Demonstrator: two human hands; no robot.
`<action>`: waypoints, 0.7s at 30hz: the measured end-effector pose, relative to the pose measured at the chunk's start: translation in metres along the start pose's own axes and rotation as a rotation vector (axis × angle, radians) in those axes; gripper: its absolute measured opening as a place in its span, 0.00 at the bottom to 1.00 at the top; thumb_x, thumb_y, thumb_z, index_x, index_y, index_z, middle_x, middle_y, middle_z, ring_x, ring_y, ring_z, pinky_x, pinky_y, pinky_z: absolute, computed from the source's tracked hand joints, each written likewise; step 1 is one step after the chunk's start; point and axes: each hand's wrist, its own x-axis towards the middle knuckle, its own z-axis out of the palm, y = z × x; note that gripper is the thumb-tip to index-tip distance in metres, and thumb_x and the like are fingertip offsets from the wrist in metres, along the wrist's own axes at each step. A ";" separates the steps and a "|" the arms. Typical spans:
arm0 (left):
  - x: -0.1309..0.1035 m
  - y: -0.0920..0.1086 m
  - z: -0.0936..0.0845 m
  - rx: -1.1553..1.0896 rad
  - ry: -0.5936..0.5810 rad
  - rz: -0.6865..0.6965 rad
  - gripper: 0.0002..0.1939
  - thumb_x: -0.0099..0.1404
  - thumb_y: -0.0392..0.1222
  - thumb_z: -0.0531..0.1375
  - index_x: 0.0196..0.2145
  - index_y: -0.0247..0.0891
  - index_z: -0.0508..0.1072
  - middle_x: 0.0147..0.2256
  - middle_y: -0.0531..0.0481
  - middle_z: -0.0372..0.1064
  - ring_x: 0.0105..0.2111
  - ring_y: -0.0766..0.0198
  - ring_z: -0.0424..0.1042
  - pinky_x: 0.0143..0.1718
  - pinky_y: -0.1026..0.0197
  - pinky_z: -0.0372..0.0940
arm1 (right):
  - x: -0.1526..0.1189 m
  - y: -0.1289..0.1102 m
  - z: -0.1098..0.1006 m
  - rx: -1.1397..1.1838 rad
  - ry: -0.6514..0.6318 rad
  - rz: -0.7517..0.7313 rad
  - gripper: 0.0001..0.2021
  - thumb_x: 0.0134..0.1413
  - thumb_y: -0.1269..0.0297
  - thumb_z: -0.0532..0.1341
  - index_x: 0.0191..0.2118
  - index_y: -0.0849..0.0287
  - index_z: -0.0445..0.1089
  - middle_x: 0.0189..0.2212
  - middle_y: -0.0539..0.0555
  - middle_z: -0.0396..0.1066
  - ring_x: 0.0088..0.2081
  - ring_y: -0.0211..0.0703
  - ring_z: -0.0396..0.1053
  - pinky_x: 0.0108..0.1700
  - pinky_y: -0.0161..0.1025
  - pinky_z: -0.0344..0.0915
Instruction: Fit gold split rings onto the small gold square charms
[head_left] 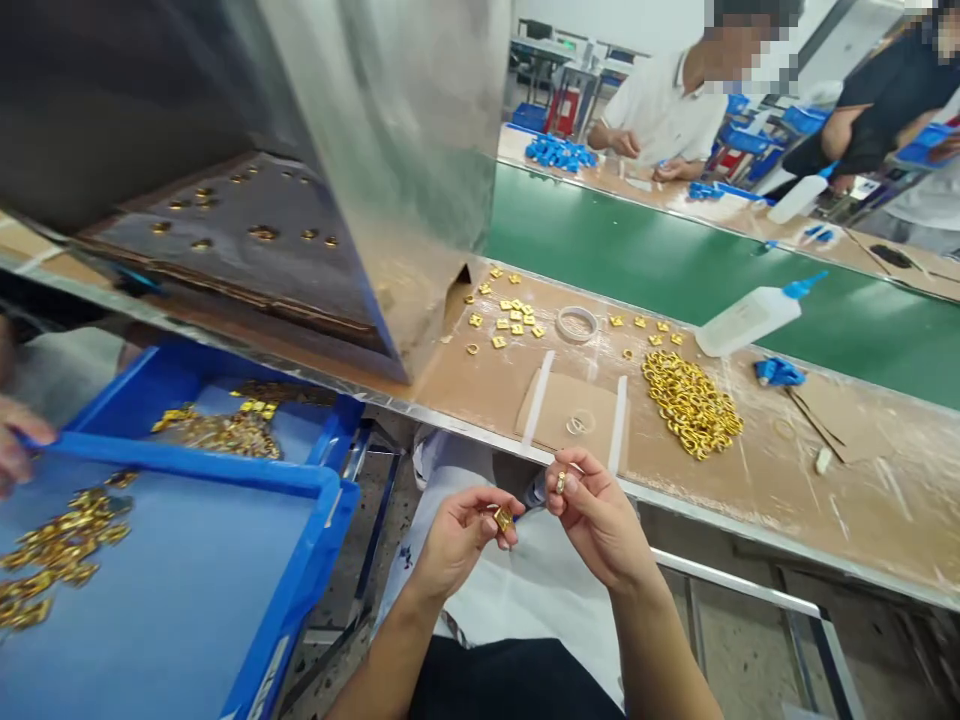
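Observation:
My left hand (457, 540) pinches a small square gold piece (503, 518) between thumb and fingers, above my lap. Close by on the right, my right hand (600, 520) grips a small gold ring (560, 483) at its fingertips; part of it is covered by the fingers. The two pieces are apart. Just beyond the hands, a cardboard pad (551, 405) taped to the bench carries a small clear round item (577, 424). Farther right lies a heap of gold rings (691, 405). Several square gold pieces (517, 318) are scattered left of a white tape roll (577, 323).
A metal hood (420, 200) stands on the bench at left, with gold pieces inside. Blue trays (300, 480) of gold parts sit below it, near another person's hand (19, 440). A white bottle (750, 320) lies beside the green belt (645, 240); people work across it.

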 end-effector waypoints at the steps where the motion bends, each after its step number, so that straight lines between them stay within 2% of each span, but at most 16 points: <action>1: 0.006 -0.001 0.003 0.012 -0.018 -0.011 0.21 0.49 0.51 0.76 0.36 0.35 0.81 0.35 0.43 0.80 0.24 0.68 0.74 0.26 0.67 0.67 | -0.003 -0.001 -0.008 0.017 0.021 -0.009 0.16 0.43 0.61 0.79 0.37 0.55 0.77 0.27 0.49 0.71 0.25 0.30 0.65 0.29 0.27 0.66; 4: 0.020 -0.006 0.010 0.034 -0.073 -0.032 0.19 0.51 0.49 0.76 0.37 0.35 0.81 0.35 0.43 0.80 0.24 0.67 0.75 0.23 0.68 0.67 | -0.008 -0.003 -0.027 0.084 0.026 -0.026 0.13 0.46 0.63 0.77 0.36 0.55 0.76 0.27 0.49 0.72 0.25 0.29 0.65 0.30 0.25 0.65; 9: 0.036 -0.013 0.025 0.019 -0.115 -0.038 0.21 0.51 0.49 0.76 0.38 0.35 0.80 0.32 0.44 0.80 0.24 0.66 0.75 0.23 0.68 0.67 | -0.011 -0.003 -0.043 0.202 -0.079 -0.033 0.09 0.51 0.64 0.75 0.34 0.54 0.76 0.26 0.48 0.70 0.24 0.27 0.62 0.29 0.23 0.63; 17: 0.049 -0.013 0.047 -0.054 -0.127 -0.021 0.17 0.51 0.47 0.76 0.35 0.36 0.81 0.32 0.48 0.78 0.23 0.70 0.74 0.23 0.70 0.67 | -0.004 0.000 -0.047 0.263 -0.075 0.062 0.12 0.46 0.61 0.77 0.33 0.55 0.76 0.25 0.46 0.66 0.22 0.26 0.55 0.28 0.22 0.64; 21: 0.049 -0.018 0.048 -0.077 -0.117 0.029 0.15 0.52 0.48 0.75 0.36 0.41 0.82 0.33 0.51 0.76 0.24 0.71 0.73 0.24 0.70 0.67 | -0.004 0.002 -0.042 0.174 -0.029 0.012 0.12 0.45 0.59 0.78 0.32 0.55 0.77 0.25 0.47 0.69 0.22 0.27 0.60 0.31 0.27 0.69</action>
